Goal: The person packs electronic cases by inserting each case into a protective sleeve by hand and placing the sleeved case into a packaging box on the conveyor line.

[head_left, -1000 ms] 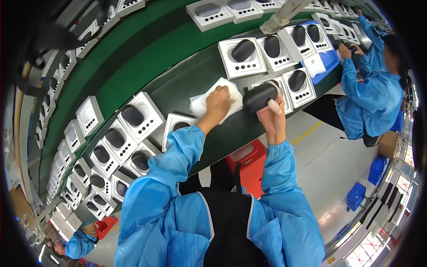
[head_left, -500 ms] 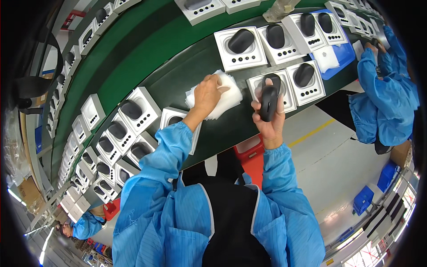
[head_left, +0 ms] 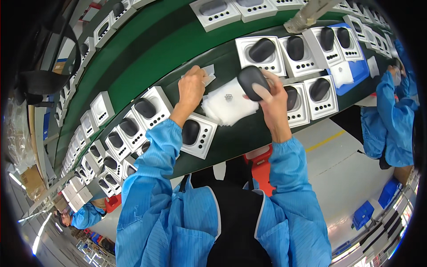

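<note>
My right hand (head_left: 275, 99) grips a rounded black case (head_left: 253, 83), raised above the green bench, thumb and fingers along its side. My left hand (head_left: 192, 89) is closed, its fingertips pinching a thin translucent sheet (head_left: 210, 74) that pokes out beside them. Between the hands lies a fanned stack of white translucent sheets (head_left: 227, 107), with a small grey mark on the top one. Just below my left hand a white box tray (head_left: 201, 149) holds a black case and a row of small black ear tips. Another such tray (head_left: 300, 118) sits partly behind my right hand.
More trays with black cases stand on the left (head_left: 153, 104) and at the back right (head_left: 260, 66). A blue bin (head_left: 356, 82) holds white sheets. A wrapped post (head_left: 307, 18) rises at the back. A red stool (head_left: 262, 171) is below the bench edge; a co-worker (head_left: 384, 120) is far right.
My left hand has moved off the stack, leftward, with a sheet at its fingertips. My right hand has brought the black case left and up, over the stack's edge. The view has shifted somewhat.
</note>
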`<state>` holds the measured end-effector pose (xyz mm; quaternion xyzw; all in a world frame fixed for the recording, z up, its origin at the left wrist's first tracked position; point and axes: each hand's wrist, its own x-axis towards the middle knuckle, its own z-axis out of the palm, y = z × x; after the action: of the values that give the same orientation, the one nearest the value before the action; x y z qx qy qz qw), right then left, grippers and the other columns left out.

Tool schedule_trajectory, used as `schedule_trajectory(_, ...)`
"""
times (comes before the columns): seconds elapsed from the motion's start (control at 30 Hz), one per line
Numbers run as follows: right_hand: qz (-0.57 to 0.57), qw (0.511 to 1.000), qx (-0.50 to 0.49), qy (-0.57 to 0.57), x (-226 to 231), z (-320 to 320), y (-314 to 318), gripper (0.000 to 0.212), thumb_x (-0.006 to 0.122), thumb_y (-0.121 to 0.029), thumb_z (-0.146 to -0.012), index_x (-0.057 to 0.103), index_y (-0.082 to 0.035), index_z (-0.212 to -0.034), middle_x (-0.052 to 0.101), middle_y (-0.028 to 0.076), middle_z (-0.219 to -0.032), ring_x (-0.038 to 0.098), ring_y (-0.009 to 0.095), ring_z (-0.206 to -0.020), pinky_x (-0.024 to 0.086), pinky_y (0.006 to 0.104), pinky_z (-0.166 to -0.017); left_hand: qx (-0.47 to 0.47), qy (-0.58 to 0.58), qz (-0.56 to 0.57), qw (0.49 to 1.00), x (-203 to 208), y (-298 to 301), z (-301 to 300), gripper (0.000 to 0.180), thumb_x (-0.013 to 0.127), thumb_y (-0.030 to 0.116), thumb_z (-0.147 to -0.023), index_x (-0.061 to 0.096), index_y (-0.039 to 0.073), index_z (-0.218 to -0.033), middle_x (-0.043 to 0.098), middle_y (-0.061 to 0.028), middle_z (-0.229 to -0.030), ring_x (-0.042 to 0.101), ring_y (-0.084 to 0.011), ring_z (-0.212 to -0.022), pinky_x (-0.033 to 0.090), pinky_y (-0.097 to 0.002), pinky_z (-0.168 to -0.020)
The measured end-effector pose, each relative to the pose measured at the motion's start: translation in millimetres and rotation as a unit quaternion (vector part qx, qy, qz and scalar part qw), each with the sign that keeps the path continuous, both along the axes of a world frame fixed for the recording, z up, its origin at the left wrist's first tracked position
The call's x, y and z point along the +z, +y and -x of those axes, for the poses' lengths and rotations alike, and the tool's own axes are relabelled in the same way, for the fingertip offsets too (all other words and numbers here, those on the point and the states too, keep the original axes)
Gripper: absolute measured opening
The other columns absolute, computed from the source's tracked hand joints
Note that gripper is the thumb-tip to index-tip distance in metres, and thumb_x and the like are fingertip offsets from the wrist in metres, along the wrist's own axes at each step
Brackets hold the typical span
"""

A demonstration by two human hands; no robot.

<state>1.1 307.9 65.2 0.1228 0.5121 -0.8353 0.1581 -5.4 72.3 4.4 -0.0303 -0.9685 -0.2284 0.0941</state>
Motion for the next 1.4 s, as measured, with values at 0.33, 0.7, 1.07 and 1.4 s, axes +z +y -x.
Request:
schedule_trajectory(0.33, -0.045, 0.997, 0.008, 0.057, -44, 32, -79, 0.044, 0.067, -0.004, -0.086, 0.053, 0.001, -0.128, 0.059, 0.014, -0.115, 0.062, 0.022, -0.100, 0.058, 0.0354, -0.081, 0.084, -0.198, -0.086, 0.973, -24, -22, 20, 0.023, 0.079, 0.025, -0.072, 0.067, 0.007, -0.078, 0.067, -0.0097, -0.080, 0.065, -0.0284, -0.079, 0.049, -0.0391, -0.069)
schedule_trajectory(0.7, -0.330, 0.930, -0.015, 0.160, -78, 32, -101, 0.046, 0.072, -0.004, -0.081, 0.056, -0.001, -0.124, 0.059, 0.012, -0.106, 0.061, 0.018, -0.094, 0.050, 0.0268, -0.079, 0.170, -0.196, -0.455, 0.852, -30, -38, 2, 0.010, 0.070, 0.010, -0.084, 0.067, 0.001, -0.082, 0.060, -0.0006, -0.067, 0.053, -0.0092, -0.058, 0.042, -0.0246, -0.055)
schedule_trajectory(1.07, -0.409, 0.872, 0.014, 0.270, -67, 29, -100, 0.044, 0.073, -0.005, -0.076, 0.058, -0.001, -0.117, 0.057, 0.016, -0.108, 0.060, 0.030, -0.094, 0.050, 0.0349, -0.078, 0.183, -0.227, -0.456, 0.841, -28, -47, 6, 0.011, 0.070, 0.013, -0.085, 0.069, 0.002, -0.084, 0.061, -0.0011, -0.068, 0.055, -0.0086, -0.058, 0.045, -0.0232, -0.055)
schedule_trajectory(1.4, -0.186, 0.980, 0.066, 0.038, -84, 36, -96, 0.042, 0.072, -0.004, -0.078, 0.061, 0.001, -0.119, 0.062, 0.010, -0.101, 0.062, 0.018, -0.087, 0.058, 0.0288, -0.068, 0.146, -0.224, -0.468, 0.842, -16, -46, 3, 0.023, 0.075, 0.011, -0.079, 0.065, 0.004, -0.100, 0.063, -0.0018, -0.075, 0.058, -0.0099, -0.063, 0.046, -0.0229, -0.058)
